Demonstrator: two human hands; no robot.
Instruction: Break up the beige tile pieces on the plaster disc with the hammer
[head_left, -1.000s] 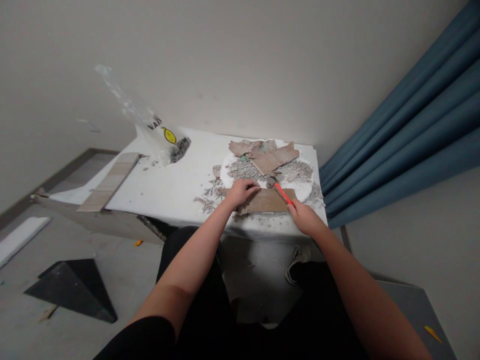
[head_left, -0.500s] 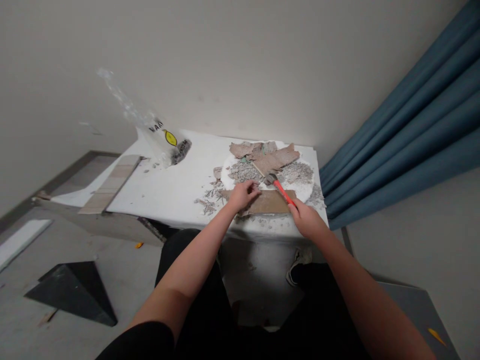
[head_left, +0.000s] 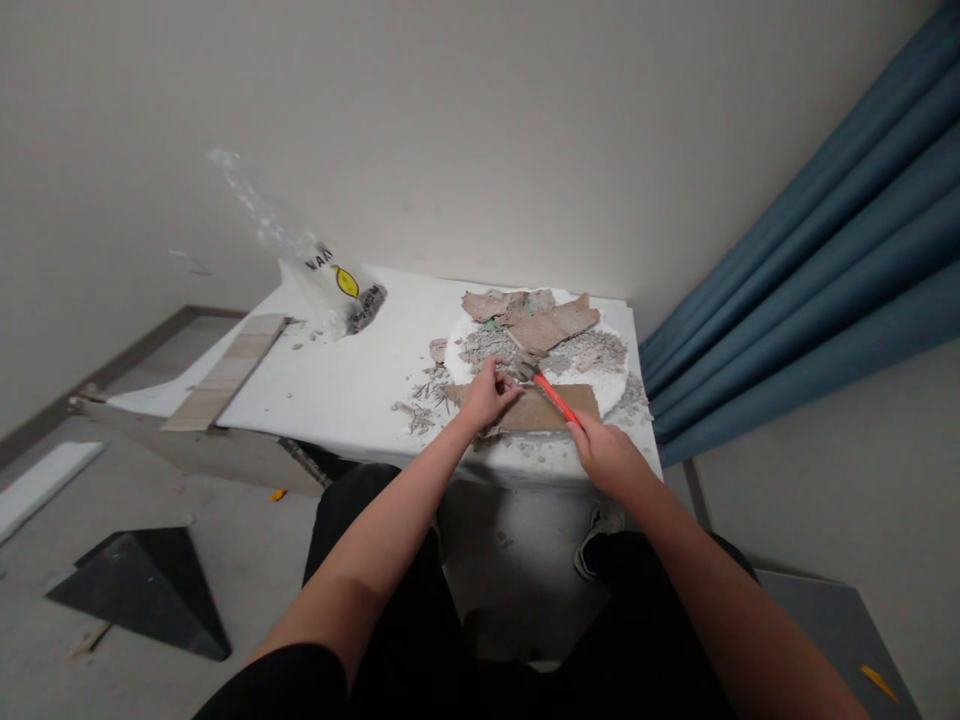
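A hammer with a red handle [head_left: 556,397] is gripped in my right hand [head_left: 606,455], its dark head low over the grey rubble [head_left: 481,348]. Close to the left of the hammer head, my left hand [head_left: 484,398] has its fingers curled towards the thumb; whatever they pinch is too small or hidden to make out. Under and beside both hands lies a flat brown board [head_left: 559,408] along the table's front edge. Torn brownish sheets [head_left: 553,322] rest on the rubble, behind the hammer.
A white-covered table [head_left: 330,375] carries everything, with loose crumbs [head_left: 420,415] to my left. A clear plastic bag [head_left: 319,285] with a lemon print stands farther left, near a wooden strip [head_left: 229,370]. Blue curtains [head_left: 810,250] hang at right. A black angular piece [head_left: 146,590] lies on the floor.
The hammer and my right hand have shifted slightly left, bringing the head nearer my left fingers. My left index finger is raised a little higher.
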